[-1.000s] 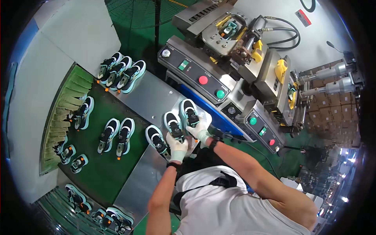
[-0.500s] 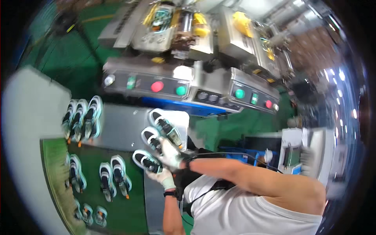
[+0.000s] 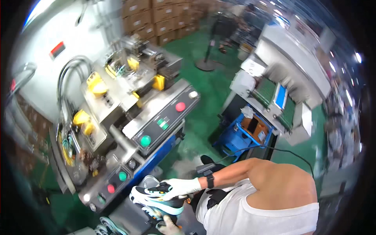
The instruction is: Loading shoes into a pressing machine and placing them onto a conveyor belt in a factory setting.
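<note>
A white, black and mint sneaker [image 3: 150,199] lies on its side above the grey metal table, its pale sole toward me. My white-gloved right hand [image 3: 181,188] is closed over its upper. Just below, partly covered by it, is a second sneaker [image 3: 149,213]. My gloved left hand [image 3: 169,226] grips this one near its heel, at the lower edge of the view; some of its fingers are hidden. More sneakers [image 3: 109,226] stand at the bottom, left of my hands.
A machine with a control panel [image 3: 164,123] of coloured buttons and yellow clamp parts stands at left. A blue cart [image 3: 235,139] sits on the green floor beside a white conveyor machine [image 3: 290,74]. Cartons [image 3: 164,17] are stacked at the back. A cable [image 3: 290,152] runs past my right arm.
The view has swung right, bringing the conveyor machine and cart in. Both hands have left the row of sneakers on the table; the right now has a sneaker in its grip.
</note>
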The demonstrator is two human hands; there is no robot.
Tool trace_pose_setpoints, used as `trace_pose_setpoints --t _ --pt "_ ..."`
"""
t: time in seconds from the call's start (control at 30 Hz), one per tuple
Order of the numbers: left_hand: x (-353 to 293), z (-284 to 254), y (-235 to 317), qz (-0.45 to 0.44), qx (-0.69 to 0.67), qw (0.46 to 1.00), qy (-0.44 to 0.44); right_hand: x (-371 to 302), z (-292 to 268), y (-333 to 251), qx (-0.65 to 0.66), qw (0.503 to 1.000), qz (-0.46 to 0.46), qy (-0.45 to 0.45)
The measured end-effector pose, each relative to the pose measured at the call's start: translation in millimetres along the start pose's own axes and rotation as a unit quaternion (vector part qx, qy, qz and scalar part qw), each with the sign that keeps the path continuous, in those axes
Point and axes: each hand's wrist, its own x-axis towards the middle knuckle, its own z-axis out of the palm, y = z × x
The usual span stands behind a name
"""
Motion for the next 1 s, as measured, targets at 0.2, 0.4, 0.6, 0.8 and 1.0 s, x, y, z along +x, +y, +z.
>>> trace_pose_setpoints --t 0.2,0.4,0.6,0.8,1.0 --pt "42 178 0 0.133 0.082 0.944 -0.289 -170 -140 -9 0.149 0.938 -0.077 0.302" --pt "-91 388 94 0.279 0.105 0.798 -0.523 -389 -245 13 0.29 0.742 -0.237 0.555" --pt "-255 623 177 0.43 0.062 0.634 -0.639 -560 -346 60 -0.041 0.438 -0.115 0.89" --pt "-308 889 125 0.563 0.061 0.559 -0.606 -633 -510 93 -0.072 0.37 0.056 0.925" --pt "-321 892 163 0.628 0.053 0.514 -0.582 -631 -586 83 -0.285 0.22 0.003 0.933"
